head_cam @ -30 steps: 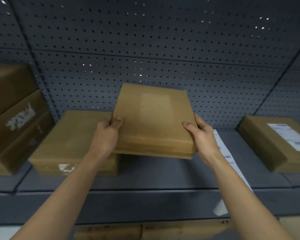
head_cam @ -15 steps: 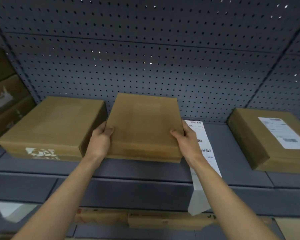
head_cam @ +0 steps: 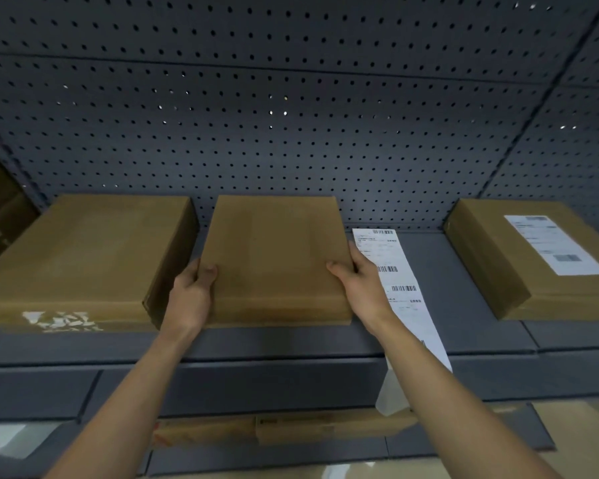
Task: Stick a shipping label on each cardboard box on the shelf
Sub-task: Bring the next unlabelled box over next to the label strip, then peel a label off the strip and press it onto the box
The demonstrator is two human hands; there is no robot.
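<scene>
Cardboard box, gripped by left hand and right hand, lies beside label strip.

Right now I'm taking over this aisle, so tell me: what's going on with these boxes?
A person grips the middle box by its sides with the left hand and right hand, down at the shelf. Its top is bare. A strip of shipping labels lies just right of it, overhanging the shelf front. The right box carries a label; the left box's top shows none.
</scene>
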